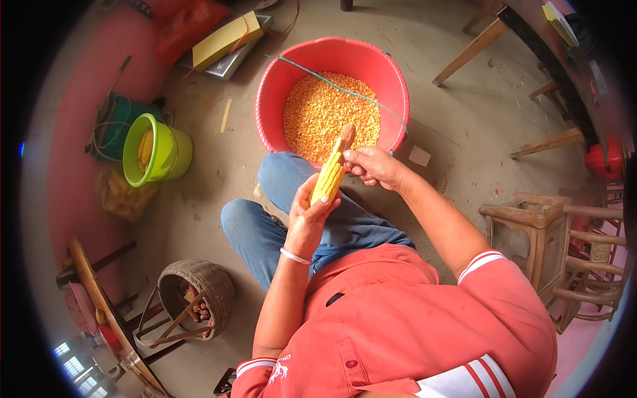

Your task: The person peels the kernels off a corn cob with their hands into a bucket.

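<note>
My left hand (311, 209) grips the lower end of a yellow ear of corn (329, 180), which points up and slightly right. At the ear's upper part, my right hand (373, 166) is closed on a brown corn cob (347, 137) with no kernels showing. Some kernels are gone from the ear's upper end. Beyond both hands stands a large red plastic tub (271, 94), holding many loose corn kernels (328, 109). A green cord (343, 90) runs across the tub's top.
At left, a lime-green bucket (181, 154) holds corn ears, with a plastic bag (119, 194) beside it. A woven basket (219, 288) with reddish cobs lies lower left. Wooden furniture (530, 214) stands at right; a yellow box (226, 42) lies upper left.
</note>
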Demonstrator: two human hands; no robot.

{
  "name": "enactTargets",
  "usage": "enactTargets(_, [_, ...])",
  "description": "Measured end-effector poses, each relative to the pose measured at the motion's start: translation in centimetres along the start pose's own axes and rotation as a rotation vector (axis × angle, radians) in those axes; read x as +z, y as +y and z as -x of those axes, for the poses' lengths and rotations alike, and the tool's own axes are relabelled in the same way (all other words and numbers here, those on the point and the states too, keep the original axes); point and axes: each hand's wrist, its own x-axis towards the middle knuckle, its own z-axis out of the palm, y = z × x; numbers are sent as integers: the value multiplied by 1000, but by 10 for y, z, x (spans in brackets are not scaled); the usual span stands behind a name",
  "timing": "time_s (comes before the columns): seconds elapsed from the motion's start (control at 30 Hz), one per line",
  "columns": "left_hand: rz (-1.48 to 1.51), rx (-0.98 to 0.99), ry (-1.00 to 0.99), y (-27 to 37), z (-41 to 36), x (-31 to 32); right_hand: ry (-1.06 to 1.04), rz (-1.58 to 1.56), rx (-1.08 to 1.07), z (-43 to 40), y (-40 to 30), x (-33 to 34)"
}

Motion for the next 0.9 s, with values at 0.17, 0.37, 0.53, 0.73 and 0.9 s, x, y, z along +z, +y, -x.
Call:
enactTargets(0.17, [9,23,13,-3,-3,3,172,-232,-18,2,-19,-12])
enactTargets(0.37, [-57,41,20,-4,-1,5,103,208,105,0,-16,1])
enactTargets(0.53, [-75,21,-29,2,0,4,-39,40,65,0,-10,-6])
enactTargets(0.73, [-100,52,10,-3,-2,-1,2,55,48,2,-5,-4])
enactTargets(0.9, [28,-24,-28,4,1,5,44,32,15,5,-7,1])
